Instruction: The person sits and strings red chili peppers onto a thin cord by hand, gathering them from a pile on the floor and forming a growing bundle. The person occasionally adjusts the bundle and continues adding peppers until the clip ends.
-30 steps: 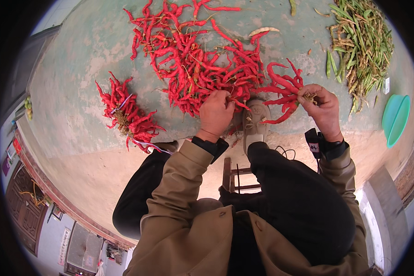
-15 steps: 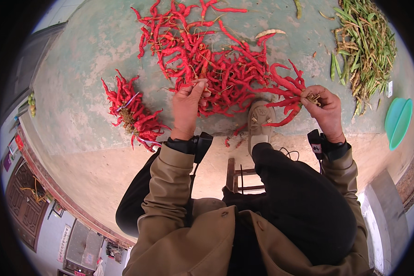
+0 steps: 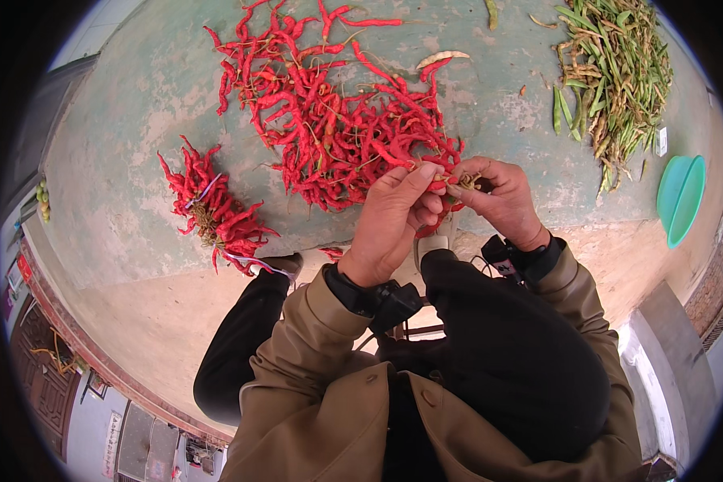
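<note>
My left hand (image 3: 394, 221) is closed, thumb and fingers pinching a red chili pepper (image 3: 416, 166). Right beside it, my right hand (image 3: 502, 201) grips a small bunch of red chili peppers by their dry stems (image 3: 467, 183). The two hands nearly touch, and my fingers hide much of the bunch. Just beyond them spreads a loose pile of wrinkled red chili peppers (image 3: 337, 136) on the worn green surface (image 3: 145, 104). To the left lies a bundle of red chilies (image 3: 225, 229), its stems gathered together and a pale tie around it.
A heap of green and brown bean pods (image 3: 618, 88) lies at the far right, with a teal plastic basin (image 3: 681, 201) nearer me. One pale pod (image 3: 443, 59) rests by the chili pile. My shoes and dark-trousered knees (image 3: 490, 321) are below my hands.
My left hand has moved right from the pile, carrying a chili pepper. My right hand has come left with its bunch, so the hands now meet. The whole view has shifted slightly.
</note>
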